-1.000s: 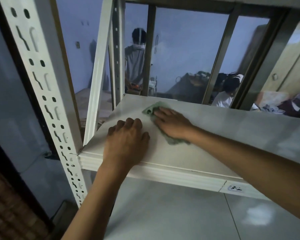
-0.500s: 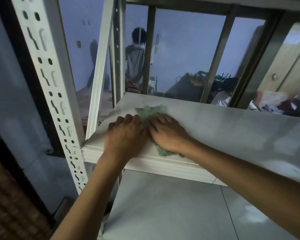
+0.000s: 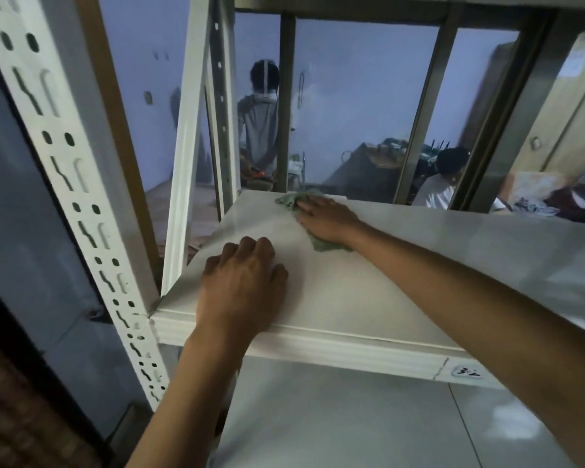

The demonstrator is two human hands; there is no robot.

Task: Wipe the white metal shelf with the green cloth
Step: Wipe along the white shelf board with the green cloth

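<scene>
My right hand (image 3: 328,219) lay flat, pressing the green cloth (image 3: 293,199) at the white metal shelf's (image 3: 368,292) far edge. My left hand (image 3: 242,287) rested there, fingers curled, holding nothing. Beyond the window frame (image 3: 416,109) stood a person (image 3: 259,119).

The white metal shelf (image 3: 368,292) has a green cloth (image 3: 293,199) lying on it near the back edge. Two hands rest on it too.

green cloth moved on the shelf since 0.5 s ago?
Yes. The crumpled green cloth under the right hand slid away from the resting left hand, toward the white metal shelf's rear edge.
</scene>
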